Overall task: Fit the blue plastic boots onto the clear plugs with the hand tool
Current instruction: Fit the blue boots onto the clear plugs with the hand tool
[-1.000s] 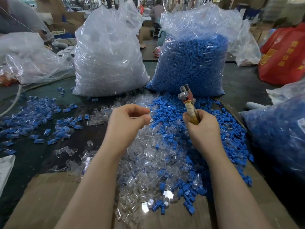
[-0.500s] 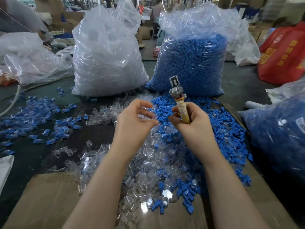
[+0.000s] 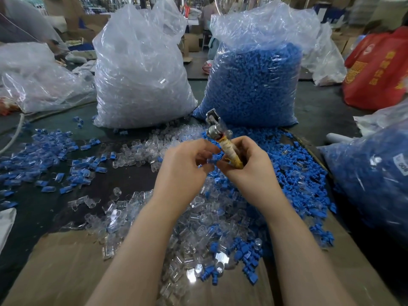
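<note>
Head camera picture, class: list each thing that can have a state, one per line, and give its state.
Left hand: pinching a blue boot.
Right hand: gripping the hand tool, metal head up.
Bag of clear plugs: upright, top open.
Bag of blue boots: upright, top open.
Loose clear plugs: heaped on the table.

Even, soft indoor light, no hard shadows. Glare on clear bag (image 3: 141,69) & loose plugs (image 3: 192,277). Wide-angle bend at edges; bkgd blurred.
</note>
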`<action>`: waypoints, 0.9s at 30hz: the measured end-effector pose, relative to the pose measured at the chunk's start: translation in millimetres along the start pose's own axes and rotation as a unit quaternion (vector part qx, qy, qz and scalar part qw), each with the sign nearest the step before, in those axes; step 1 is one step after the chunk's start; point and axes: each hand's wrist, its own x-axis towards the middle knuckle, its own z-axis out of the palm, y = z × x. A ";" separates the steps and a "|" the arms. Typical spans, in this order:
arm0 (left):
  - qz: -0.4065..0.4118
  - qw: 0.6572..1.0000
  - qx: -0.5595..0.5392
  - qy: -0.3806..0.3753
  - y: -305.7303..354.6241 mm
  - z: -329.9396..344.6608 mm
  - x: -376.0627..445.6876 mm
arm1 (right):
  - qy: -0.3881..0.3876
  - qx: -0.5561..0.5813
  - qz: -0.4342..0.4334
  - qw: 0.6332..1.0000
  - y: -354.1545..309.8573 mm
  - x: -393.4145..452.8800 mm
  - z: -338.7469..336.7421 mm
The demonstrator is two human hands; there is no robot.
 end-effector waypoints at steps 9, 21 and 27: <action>-0.080 0.993 -0.083 0.037 1.7 1.3 0.6 | 0.013 0.047 -0.008 0.999 -4.8 -1.2 1.8; -0.137 0.977 -0.163 0.029 0.1 -2.2 2.6 | 0.032 0.064 0.014 0.997 -5.9 -0.4 3.3; -0.150 0.965 -0.215 0.000 -0.2 -8.0 2.9 | 0.036 0.070 0.021 0.997 -5.9 -0.5 2.9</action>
